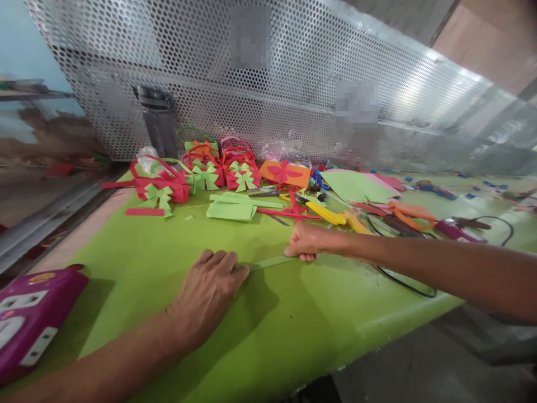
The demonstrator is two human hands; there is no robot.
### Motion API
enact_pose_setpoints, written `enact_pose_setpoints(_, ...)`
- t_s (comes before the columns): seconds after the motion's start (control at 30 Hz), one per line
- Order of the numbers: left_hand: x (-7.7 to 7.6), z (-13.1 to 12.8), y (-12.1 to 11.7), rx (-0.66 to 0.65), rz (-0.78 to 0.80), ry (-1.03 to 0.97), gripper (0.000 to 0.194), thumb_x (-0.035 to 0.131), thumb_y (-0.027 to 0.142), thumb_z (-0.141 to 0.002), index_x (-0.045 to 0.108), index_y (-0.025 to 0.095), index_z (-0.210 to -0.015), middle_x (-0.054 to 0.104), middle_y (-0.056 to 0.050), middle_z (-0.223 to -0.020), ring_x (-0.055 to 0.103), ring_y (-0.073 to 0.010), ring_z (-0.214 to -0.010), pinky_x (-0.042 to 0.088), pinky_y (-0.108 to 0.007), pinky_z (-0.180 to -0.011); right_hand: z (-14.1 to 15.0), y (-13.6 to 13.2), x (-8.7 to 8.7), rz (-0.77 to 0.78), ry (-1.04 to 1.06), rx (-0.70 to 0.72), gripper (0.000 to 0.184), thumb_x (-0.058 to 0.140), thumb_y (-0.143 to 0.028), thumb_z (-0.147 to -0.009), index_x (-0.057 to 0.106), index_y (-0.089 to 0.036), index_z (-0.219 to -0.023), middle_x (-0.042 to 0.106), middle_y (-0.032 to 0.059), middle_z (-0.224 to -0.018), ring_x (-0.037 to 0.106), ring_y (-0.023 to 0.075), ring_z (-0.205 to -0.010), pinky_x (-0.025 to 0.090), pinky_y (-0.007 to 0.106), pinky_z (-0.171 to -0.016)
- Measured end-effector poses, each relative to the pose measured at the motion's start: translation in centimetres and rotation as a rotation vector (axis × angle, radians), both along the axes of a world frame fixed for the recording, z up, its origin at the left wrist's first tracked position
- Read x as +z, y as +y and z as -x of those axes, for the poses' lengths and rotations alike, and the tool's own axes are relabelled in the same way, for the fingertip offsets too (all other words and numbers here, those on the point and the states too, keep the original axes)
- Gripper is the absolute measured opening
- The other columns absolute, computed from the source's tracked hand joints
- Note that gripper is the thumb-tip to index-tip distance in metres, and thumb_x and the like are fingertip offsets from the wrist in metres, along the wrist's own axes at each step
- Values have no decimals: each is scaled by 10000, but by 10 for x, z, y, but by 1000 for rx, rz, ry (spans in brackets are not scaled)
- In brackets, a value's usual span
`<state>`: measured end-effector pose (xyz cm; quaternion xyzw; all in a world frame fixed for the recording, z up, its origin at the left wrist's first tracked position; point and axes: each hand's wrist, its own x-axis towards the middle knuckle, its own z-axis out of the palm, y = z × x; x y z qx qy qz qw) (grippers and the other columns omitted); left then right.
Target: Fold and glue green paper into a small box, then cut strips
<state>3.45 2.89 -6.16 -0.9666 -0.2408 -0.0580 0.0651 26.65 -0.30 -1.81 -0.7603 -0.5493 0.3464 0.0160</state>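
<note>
A narrow green paper strip (272,262) stretches between my two hands, low over the green tabletop (327,324). Its left end is pinched by my left hand (212,294), whose fingers are curled and partly hidden behind the knuckles. My right hand (305,242) is closed in a fist around the strip's other end. Just beyond the hands lie a folded light green paper piece (231,209) and several red paper strips (296,206). Yellow-handled pliers or scissors (325,212) lie behind my right hand; which of these they are, I cannot tell.
Small red paper baskets with green bows (161,187) stand at the back left, near a dark bottle (158,120). A purple power strip (37,313) sits at the left edge. A black cable (403,285) runs under my right forearm. A perforated metal panel (201,56) rises behind.
</note>
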Motion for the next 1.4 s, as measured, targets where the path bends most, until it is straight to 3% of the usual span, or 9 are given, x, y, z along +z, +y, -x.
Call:
enact_pose_setpoints(0.13,-3,0,0,4,11,-13,436,381,-90,-798,642,153,-1049,608,-59,-791,550,-170,-698,392,-326,-681,-12,-6,-2,-5,-38,-27,249,568,-244,-695,475,-170,-476,547,-25,-440,507,71,-400,418,172,-409)
enact_pose_setpoints(0.27,-1,0,-1,11,17,-8,413,375,-66,-823,651,159,-1031,607,-56,-780,550,-169,-699,386,-326,-677,-10,-11,7,-15,-104,-32,230,555,-190,-685,491,-161,-466,566,-1,-450,513,84,-398,415,191,-414)
enact_pose_setpoints(0.43,4,-2,0,1,-19,32,284,455,43,-858,648,168,-1026,599,-55,-781,558,-187,-720,378,-330,-678,28,-6,21,-86,-74,71,209,544,-198,-712,540,-153,-508,629,10,-552,552,80,-458,424,180,-460)
enact_pose_setpoints(0.53,6,-3,0,-2,-37,54,247,471,103,-872,650,189,-1020,592,-51,-771,559,-192,-725,367,-328,-667,52,3,14,-37,-10,133,222,575,-238,-712,550,-152,-508,616,1,-528,551,80,-448,429,175,-445)
enact_pose_setpoints(0.67,6,-2,-1,-11,-38,51,242,464,121,-878,653,205,-1004,581,-46,-755,552,-189,-711,351,-324,-654,64,16,2,70,4,114,297,655,-321,-674,514,-155,-472,575,-4,-463,500,84,-385,425,206,-402)
enact_pose_setpoints(0.87,3,-2,1,-37,-44,1,257,472,84,-851,647,194,-1003,581,-44,-738,539,-191,-682,340,-327,-646,50,18,0,91,16,94,295,656,-311,-666,497,-164,-465,524,-36,-418,466,77,-368,411,211,-393)
enact_pose_setpoints(1.1,-3,-1,0,-21,-24,-38,315,434,-5,-839,652,165,-988,586,-48,-755,529,-173,-673,354,-325,-672,20,-2,3,29,24,28,261,609,-219,-670,481,-164,-450,521,-38,-419,459,65,-364,400,196,-395)
enact_pose_setpoints(1.4,-7,0,1,-32,-14,-110,409,317,-51,-846,660,145,-951,597,-47,-733,532,-152,-651,381,-320,-672,-21,-24,-13,-53,80,-89,261,590,-245,-682,462,-177,-465,518,-46,-394,460,58,-356,379,168,-373)
